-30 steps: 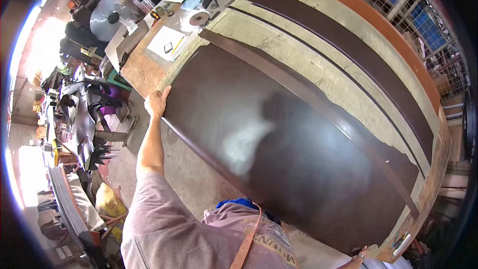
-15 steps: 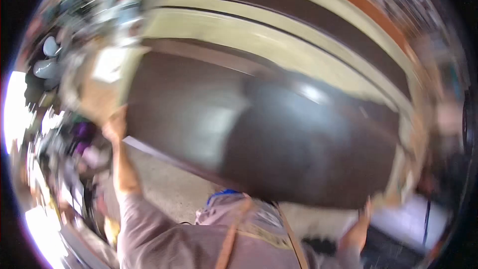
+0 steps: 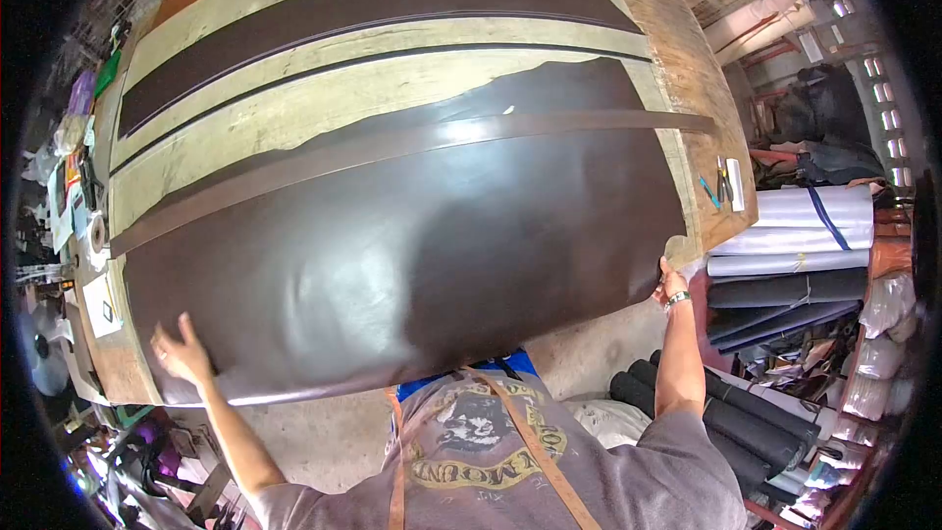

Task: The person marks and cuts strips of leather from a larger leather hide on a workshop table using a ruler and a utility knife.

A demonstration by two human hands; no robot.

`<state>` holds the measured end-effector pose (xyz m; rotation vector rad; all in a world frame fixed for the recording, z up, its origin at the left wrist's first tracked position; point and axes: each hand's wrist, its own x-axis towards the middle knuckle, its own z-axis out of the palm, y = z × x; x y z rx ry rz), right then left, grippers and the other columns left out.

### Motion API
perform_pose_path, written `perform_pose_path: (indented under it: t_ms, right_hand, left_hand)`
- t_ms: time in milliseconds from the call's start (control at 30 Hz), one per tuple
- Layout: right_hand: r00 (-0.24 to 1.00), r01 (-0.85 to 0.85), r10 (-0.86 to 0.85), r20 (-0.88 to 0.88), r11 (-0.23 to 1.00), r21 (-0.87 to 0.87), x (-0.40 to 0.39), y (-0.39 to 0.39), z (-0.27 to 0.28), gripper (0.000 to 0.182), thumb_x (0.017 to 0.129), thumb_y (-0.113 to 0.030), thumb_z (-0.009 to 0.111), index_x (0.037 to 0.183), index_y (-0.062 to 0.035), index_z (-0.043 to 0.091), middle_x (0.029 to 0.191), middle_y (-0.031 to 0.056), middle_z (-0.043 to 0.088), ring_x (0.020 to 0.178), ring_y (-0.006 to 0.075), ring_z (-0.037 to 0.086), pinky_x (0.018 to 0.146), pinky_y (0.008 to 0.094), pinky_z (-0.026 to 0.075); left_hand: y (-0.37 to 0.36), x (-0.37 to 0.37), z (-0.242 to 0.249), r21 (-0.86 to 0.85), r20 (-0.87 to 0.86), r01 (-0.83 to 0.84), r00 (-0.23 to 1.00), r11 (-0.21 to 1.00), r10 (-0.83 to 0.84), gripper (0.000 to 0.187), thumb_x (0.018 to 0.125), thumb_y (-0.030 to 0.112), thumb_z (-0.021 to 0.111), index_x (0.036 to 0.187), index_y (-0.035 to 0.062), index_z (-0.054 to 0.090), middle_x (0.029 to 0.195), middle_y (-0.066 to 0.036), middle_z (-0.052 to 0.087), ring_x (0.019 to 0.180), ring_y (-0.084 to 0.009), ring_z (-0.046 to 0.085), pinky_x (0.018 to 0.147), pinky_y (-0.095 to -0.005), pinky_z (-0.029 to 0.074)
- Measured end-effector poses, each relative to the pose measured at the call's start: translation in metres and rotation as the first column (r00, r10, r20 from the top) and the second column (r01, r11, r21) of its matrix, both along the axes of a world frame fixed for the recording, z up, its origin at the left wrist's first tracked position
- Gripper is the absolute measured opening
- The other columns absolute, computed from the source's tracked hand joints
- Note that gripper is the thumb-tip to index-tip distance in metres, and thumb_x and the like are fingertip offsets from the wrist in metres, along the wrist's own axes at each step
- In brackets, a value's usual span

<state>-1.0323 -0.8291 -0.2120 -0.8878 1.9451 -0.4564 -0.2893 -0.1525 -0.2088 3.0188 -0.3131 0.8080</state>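
A large dark brown leather sheet (image 3: 392,275) spreads over the table in front of me, its near edge hanging close to my waist. My left hand (image 3: 183,351) is at the sheet's left end, slightly blurred, fingers spread and holding nothing. At the right near corner, my right hand (image 3: 670,285) is closed on the leather's edge, where a tan patch shows beside the fingers. Across the sheet's far part lies a long brown strip (image 3: 392,155), reaching beyond both sides.
Beyond the sheet, another dark brown leather piece (image 3: 392,20) and a thin dark strip (image 3: 324,72) lie on the pale tabletop (image 3: 265,123). Small tools (image 3: 722,183) rest on the right end. Rolls of material (image 3: 785,231) are stacked beside the table, with black rolls (image 3: 716,422) below.
My view has steadied and turned. My left hand, earlier at the sheet's left edge, now is open over it. The sheet appears flatter, and the right hand stays at its corner.
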Motion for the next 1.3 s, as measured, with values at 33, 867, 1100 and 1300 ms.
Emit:
perform_pose_path:
  t_ms: [33, 867, 1100, 1300]
  right_hand:
    - [0.997, -0.003, -0.003, 0.082, 0.997, 0.073, -0.010, -0.009, 0.002, 0.034, 0.094, -0.042, 0.070, 0.103, -0.0086, 0.068, 0.083, 0.0111, 0.068, 0.067, 0.0223, 0.067, 0.063, 0.0422, 0.054]
    - [0.486, -0.863, 0.433, -0.759, 0.375, -0.338, 0.320, -0.367, -0.026, 0.075, 0.084, -0.079, 0.054, 0.100, -0.0082, 0.070, 0.097, 0.0219, 0.072, 0.095, 0.0443, 0.068, 0.080, 0.0544, 0.053]
    - [0.447, -0.880, 0.422, -0.789, 0.363, -0.305, 0.320, -0.376, -0.029, 0.073, 0.088, -0.079, 0.046, 0.087, -0.0098, 0.068, 0.090, 0.0212, 0.070, 0.088, 0.0449, 0.065, 0.072, 0.0531, 0.049]
    - [0.463, -0.871, 0.445, -0.767, 0.390, -0.299, 0.322, -0.370, -0.021, 0.066, 0.089, -0.076, 0.047, 0.094, -0.0153, 0.072, 0.090, 0.0203, 0.072, 0.089, 0.0447, 0.067, 0.073, 0.0531, 0.051]
  left_hand:
    - [-0.053, -0.024, 0.004, -0.021, 0.000, 0.129, 0.992, 0.991, -0.129, 0.061, 0.089, 0.045, 0.074, 0.130, 0.0011, 0.061, 0.130, -0.026, 0.060, 0.125, -0.0413, 0.055, 0.106, -0.0503, 0.043]
    - [-0.569, -0.213, 0.010, -0.265, -0.339, 0.661, 0.618, 0.702, -0.710, 0.094, 0.063, 0.065, 0.084, 0.129, 0.0022, 0.059, 0.129, -0.015, 0.056, 0.126, -0.0343, 0.048, 0.111, -0.0456, 0.039]
    - [-0.569, -0.204, 0.008, -0.333, -0.302, 0.689, 0.569, 0.644, -0.765, 0.089, 0.057, 0.064, 0.088, 0.118, 0.0040, 0.061, 0.118, -0.011, 0.057, 0.115, -0.0319, 0.050, 0.103, -0.0449, 0.040]
    - [-0.571, -0.199, 0.013, -0.327, -0.357, 0.676, 0.559, 0.660, -0.749, 0.091, 0.053, 0.064, 0.089, 0.114, 0.0032, 0.061, 0.111, -0.011, 0.056, 0.111, -0.0317, 0.050, 0.100, -0.0440, 0.040]
